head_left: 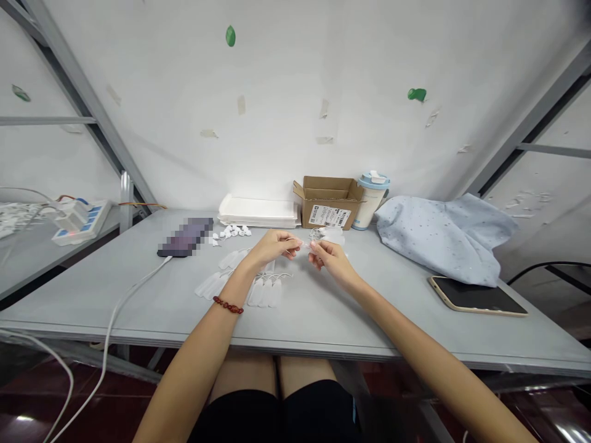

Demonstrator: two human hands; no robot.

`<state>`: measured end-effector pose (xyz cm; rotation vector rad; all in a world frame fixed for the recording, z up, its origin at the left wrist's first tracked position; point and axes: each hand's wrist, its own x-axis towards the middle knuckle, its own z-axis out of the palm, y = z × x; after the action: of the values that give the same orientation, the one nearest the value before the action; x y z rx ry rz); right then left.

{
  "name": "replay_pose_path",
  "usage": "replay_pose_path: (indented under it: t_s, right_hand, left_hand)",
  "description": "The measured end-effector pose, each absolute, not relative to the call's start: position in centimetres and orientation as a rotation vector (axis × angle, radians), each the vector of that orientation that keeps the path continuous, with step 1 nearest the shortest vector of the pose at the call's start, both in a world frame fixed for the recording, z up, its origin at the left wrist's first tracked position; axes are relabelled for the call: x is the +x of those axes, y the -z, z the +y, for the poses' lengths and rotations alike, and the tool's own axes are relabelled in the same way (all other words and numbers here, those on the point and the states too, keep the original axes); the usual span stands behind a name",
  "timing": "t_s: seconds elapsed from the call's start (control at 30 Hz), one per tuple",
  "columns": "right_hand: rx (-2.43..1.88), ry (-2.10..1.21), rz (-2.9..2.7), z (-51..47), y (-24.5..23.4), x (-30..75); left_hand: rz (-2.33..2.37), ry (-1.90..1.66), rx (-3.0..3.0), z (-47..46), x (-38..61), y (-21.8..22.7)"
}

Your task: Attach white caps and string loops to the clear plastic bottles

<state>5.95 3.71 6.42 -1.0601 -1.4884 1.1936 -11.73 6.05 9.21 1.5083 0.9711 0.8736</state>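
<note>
My left hand (272, 248) and my right hand (330, 258) meet above the middle of the grey table (138, 301), their fingertips pinching a small, thin white piece (303, 245) between them. Its exact form is too small to tell. Just beyond my right hand lie a clear coil of thin cord (317, 234) and some white pieces (333, 235). Several white tags with looped strings (264, 292) lie below my left hand, near my left wrist. A small heap of white scraps (233, 231) sits farther back.
A pixelated phone (187, 237) lies on a white cable (133, 295). Along the wall stand white stacked sheets (258, 211), a cardboard box (329, 202) and a tumbler (372, 200). A pale blue cloth (443, 237) and a tablet (475, 295) lie right; a power strip (80, 220) sits left.
</note>
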Motion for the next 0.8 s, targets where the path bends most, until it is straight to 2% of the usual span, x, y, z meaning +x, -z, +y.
replay_pose_path:
  t_s: [0.57,0.8]
  right_hand:
    - [-1.043,-0.980,-1.607,3.82,-5.95,6.08]
    - [-1.025,-1.134,-1.494,3.90,-6.15,6.26]
  left_hand:
    - [1.065,-0.797,1.518,5.96,-11.57,-9.19]
    - [0.969,-0.874,1.760,6.08,-11.66,-9.03]
